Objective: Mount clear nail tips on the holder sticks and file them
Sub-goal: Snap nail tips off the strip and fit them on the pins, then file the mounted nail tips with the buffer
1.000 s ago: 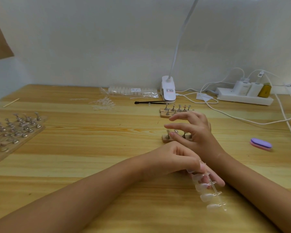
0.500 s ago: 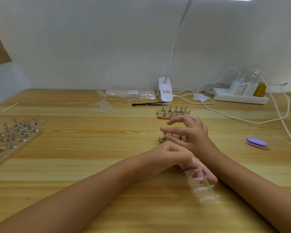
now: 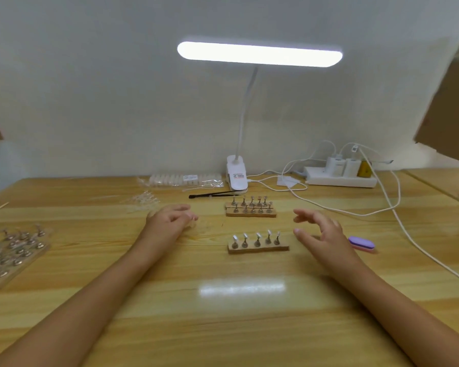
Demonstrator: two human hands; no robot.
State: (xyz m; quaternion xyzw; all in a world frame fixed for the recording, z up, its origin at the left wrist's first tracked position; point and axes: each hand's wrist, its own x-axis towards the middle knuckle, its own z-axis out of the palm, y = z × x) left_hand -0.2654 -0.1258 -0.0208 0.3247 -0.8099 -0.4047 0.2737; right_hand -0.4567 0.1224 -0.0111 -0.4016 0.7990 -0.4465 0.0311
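**Hands apart, holder block between them**

The right hand (image 3: pixel 321 231) has its fingers spread and relaxed, holding nothing, just right of the near holder block (image 3: pixel 258 249), where five sticks stand upright. The left hand (image 3: pixel 170 219) has its fingers loosely curled, and motion blur hides whether they pinch anything. A purple nail file (image 3: pixel 361 244) lies just beside the right hand. Loose clear nail tips (image 3: pixel 143 201) lie beyond the left hand. A second holder block (image 3: pixel 251 213), black tweezers (image 3: pixel 212 194) and a clip lamp (image 3: pixel 236 176) lie further back.

near stick block (image 3: pixel 258 249) before far block (image 3: pixel 251 211) | buffer (image 3: pixel 361 244) — right of both | lamp (image 3: pixel 236 176) behind

head cam | faces forward, slightly down | close over desk (image 3: pixel 223 327)
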